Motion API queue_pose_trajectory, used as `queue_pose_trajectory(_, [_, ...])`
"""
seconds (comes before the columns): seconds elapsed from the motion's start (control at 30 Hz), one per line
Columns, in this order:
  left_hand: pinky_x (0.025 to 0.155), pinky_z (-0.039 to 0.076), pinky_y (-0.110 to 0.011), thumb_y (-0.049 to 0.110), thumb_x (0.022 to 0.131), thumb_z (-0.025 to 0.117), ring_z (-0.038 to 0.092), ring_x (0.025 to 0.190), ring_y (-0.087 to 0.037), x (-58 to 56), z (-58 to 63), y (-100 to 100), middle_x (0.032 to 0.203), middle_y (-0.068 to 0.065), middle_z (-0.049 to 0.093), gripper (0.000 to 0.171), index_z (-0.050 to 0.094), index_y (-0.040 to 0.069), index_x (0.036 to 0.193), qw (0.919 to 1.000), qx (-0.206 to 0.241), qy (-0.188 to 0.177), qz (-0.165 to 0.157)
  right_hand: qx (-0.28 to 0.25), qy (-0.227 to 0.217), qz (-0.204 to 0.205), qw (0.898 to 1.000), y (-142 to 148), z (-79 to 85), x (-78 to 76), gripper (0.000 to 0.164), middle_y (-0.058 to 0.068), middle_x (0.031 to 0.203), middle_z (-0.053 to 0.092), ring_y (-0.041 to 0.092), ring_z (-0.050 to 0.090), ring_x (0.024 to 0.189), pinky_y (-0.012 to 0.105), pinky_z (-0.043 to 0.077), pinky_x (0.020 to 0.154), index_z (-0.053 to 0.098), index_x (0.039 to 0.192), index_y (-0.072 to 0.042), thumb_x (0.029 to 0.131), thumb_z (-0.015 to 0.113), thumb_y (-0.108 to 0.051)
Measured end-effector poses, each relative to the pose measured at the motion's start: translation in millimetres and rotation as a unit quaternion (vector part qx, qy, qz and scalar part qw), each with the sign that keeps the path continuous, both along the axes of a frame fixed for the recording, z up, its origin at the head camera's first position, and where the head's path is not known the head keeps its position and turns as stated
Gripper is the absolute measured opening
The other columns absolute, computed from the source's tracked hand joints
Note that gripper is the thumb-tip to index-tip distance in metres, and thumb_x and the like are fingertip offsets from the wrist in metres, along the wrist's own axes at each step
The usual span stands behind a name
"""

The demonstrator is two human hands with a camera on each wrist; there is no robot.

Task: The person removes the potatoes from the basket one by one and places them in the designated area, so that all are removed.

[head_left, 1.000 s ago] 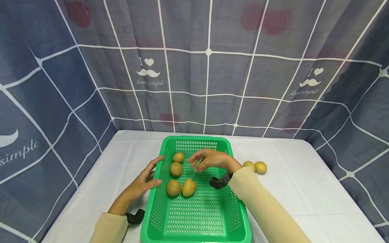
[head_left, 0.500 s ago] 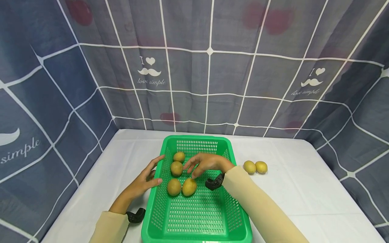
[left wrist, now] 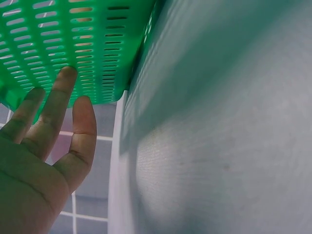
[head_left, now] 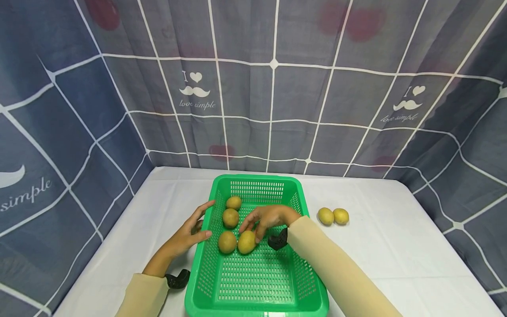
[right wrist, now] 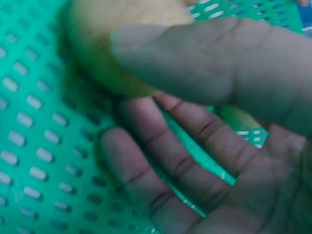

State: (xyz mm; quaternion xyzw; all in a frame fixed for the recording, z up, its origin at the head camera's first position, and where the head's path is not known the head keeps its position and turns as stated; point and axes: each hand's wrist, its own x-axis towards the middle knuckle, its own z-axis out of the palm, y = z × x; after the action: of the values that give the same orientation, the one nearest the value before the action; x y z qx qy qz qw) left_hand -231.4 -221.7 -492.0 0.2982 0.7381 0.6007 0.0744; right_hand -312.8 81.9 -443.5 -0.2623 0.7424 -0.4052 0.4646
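Note:
In the head view, a green plastic basket (head_left: 256,304) holds several round yellow to brownish fruits. My right hand (head_left: 271,219) reaches down into it, with thumb and fingertips around a yellow, lemon-like fruit (head_left: 246,243). From the right wrist, the thumb (right wrist: 195,63) lies against that fruit (right wrist: 126,24), and other fingers curve below it. A brownish round fruit (head_left: 227,242) sits right beside it, with two more fruits farther back along the left wall. My left hand (head_left: 186,233) rests on the basket's left rim, its fingers fairly straight along the outer wall (left wrist: 73,39).
Two yellow fruits (head_left: 333,216) lie side by side on the white tabletop (head_left: 380,246), right of the basket. Grey-blue checked curtains (head_left: 293,97) stand behind and at both sides of the table. A black wrist device (head_left: 178,279) sits beside the left wrist.
My right hand has come down and toward me inside the basket, from above the fruits to around the yellow one. The left hand has stayed on the rim.

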Motion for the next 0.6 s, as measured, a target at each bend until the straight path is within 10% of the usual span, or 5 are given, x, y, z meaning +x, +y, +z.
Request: queue_pose_trajectory(0.6, [0.101, 0.054, -0.034, 0.014, 0.105, 0.062, 0.052, 0.133, -0.061, 0.1, -0.1, 0.3, 0.166, -0.044, 0.017, 0.08, 0.017, 0.002, 0.17, 1.0, 0.006, -0.004, -0.002, 0.024, 0.052, 0.022, 0.998, -2.5, -1.7, 3.3, 0.048, 0.0, 0.104, 0.075, 0.011, 0.068, 0.097, 0.028, 0.056, 0.092, 0.077, 0.125, -0.001, 0.081, 0.083, 0.016])
